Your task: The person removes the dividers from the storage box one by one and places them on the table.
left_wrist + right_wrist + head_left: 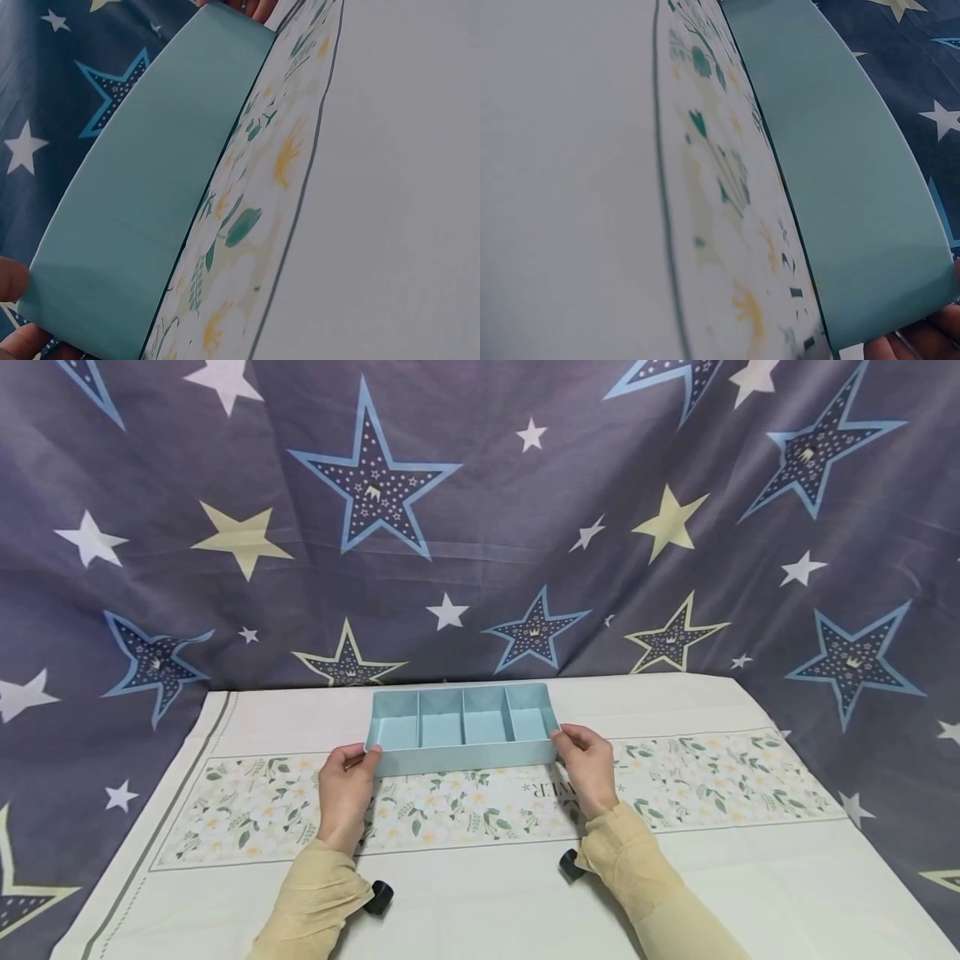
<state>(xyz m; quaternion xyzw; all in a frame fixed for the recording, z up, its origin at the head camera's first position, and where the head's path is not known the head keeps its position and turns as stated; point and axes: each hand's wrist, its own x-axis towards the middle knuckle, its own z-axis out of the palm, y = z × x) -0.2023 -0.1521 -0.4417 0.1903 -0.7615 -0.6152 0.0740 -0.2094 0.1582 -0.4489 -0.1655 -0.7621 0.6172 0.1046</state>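
We judge the step in hand to be positioning the blue four-compartment tray (465, 758); the next move calls, we think, for both hands acting together to keep it level; our left hand (347, 795) grips its left end, our right hand (589, 770) its right, thumbs at the near corners; it lies between them over the floral band (450, 814); whether it touches the cloth (465, 897) we cannot tell

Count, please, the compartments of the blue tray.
4: leftmost compartment, centre-left compartment, centre-right compartment and rightmost compartment, in one row along the blue tray. None looks hidden.
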